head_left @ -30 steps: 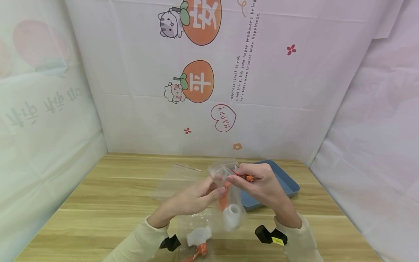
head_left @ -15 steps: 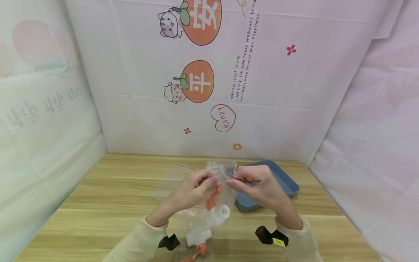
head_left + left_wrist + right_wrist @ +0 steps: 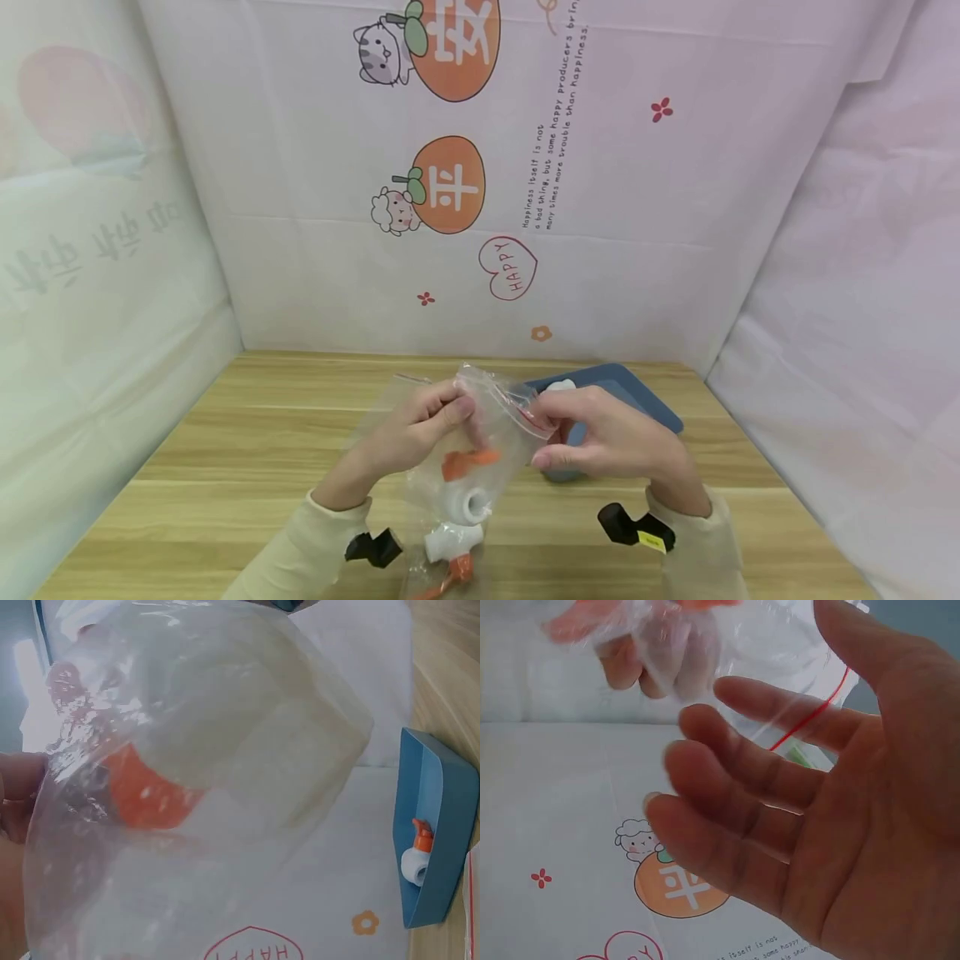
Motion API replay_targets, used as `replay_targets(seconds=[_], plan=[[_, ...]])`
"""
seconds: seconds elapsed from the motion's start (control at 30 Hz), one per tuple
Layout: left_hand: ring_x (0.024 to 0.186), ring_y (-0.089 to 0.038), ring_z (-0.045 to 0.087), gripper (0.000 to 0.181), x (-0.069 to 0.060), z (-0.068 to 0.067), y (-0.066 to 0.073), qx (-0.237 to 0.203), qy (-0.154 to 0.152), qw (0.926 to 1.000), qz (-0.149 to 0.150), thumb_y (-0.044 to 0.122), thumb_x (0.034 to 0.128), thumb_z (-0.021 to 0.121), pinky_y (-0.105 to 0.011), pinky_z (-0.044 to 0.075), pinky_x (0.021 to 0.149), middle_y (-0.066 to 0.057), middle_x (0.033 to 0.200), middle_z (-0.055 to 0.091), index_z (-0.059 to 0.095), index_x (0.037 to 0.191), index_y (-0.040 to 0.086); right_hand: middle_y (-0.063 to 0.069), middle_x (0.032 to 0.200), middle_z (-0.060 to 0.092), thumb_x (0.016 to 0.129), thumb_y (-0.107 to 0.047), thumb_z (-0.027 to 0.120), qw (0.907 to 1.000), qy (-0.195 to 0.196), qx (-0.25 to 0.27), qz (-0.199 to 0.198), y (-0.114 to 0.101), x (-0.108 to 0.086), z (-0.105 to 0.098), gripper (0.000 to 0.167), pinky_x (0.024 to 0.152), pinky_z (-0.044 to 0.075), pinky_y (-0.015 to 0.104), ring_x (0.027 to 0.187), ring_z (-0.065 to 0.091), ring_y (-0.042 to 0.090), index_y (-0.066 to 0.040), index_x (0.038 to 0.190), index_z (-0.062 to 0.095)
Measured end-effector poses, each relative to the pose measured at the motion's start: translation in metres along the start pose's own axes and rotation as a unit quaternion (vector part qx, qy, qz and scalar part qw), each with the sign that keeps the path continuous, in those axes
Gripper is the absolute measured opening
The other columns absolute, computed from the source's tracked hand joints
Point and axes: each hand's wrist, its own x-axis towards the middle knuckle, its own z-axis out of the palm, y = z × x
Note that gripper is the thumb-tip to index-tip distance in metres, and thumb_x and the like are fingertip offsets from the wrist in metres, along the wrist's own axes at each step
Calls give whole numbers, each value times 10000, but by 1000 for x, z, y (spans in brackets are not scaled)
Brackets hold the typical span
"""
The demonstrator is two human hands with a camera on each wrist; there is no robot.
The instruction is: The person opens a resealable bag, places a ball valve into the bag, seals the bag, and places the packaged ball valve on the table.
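Note:
My left hand (image 3: 426,423) pinches one side of the top of a clear zip bag (image 3: 504,417). Inside hangs a white plastic ball valve (image 3: 467,504) with an orange handle (image 3: 468,463). At the other side of the bag's mouth is my right hand (image 3: 609,433). Its fingers (image 3: 735,825) are loosely bent and touch the film by the red zip line, with the thumb apart. Below the hanging bag, another bagged white valve (image 3: 454,542) with an orange handle lies on the table.
A blue tray (image 3: 637,390) stands behind my right hand. In the left wrist view, a bare white valve (image 3: 417,864) with an orange handle lies in it. A flat clear bag (image 3: 382,407) is on the wooden table (image 3: 225,433), left of my left hand.
My left hand has drawn left with the bag, and the valve inside has swung left. The right thumb has come off the bag, and the bag's mouth is wider.

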Motion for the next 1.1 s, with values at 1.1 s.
replay_targets(seconds=[1.1], plan=[[903,-120,655,365,2,14,-8,1061,-300,9906,-807,242,1086,325,-304,579,783,-108,1131,698,607,1247,77,-39,614,393,873,-25,716,9515,2533,786,-1559,3,8,5,301,459,263,158,551,348,21,-108,674,506]])
